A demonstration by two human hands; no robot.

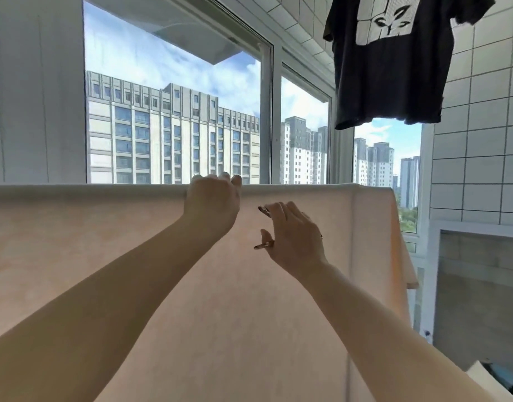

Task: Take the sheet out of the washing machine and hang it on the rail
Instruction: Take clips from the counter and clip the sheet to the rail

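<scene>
Head view: the pale peach sheet (pixel 104 256) is draped over the rail. Its top fold is gripped by the left hand (pixel 211 201); the right hand (pixel 293 236) is held beside it, fingers relaxed, holding nothing.

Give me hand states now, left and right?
Left hand: fingers curled over the top fold of the sheet, gripping it.
Right hand: open, fingers spread, holding nothing.

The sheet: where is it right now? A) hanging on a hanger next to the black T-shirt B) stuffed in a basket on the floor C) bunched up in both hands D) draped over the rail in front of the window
D: the peach sheet hangs spread out from a straight top fold at the rail, with the left hand curled over that top edge.
</scene>
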